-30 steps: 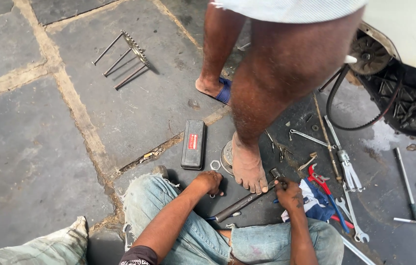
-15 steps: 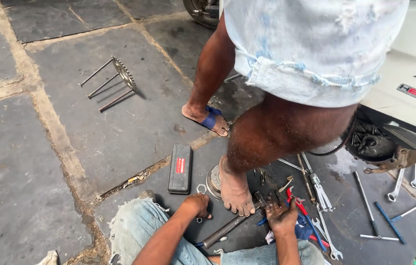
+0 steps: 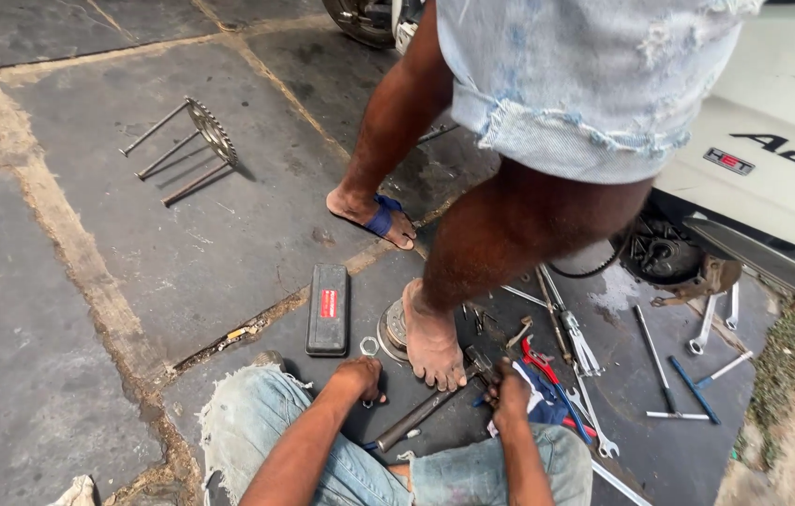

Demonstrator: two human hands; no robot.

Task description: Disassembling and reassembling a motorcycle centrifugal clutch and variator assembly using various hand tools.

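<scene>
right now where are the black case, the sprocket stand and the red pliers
black case (image 3: pixel 328 322), head view, on its red label in the middle of the lid
sprocket stand (image 3: pixel 213 131), head view, on the toothed ring at the rods' end
red pliers (image 3: pixel 541 362), head view, on a red handle

I see a floor of large grey stone slabs (image 3: pixel 88 253) with pale sandy joints, darker and oil-stained toward the right. On it lie a sprocket with three metal rods (image 3: pixel 193 150) at upper left, a flat black case with a red label (image 3: pixel 328 309) in the middle, a small ring (image 3: pixel 369 346) just beside it, and a round metal disc (image 3: pixel 392 328) partly under another person's bare foot (image 3: pixel 432 339). A long dark bar (image 3: pixel 416 420) lies near my knees. To the right, wrenches (image 3: pixel 577 342), red-handled pliers (image 3: pixel 540 362) and what may be a T-handled tool (image 3: pixel 660 370) are scattered about.
</scene>
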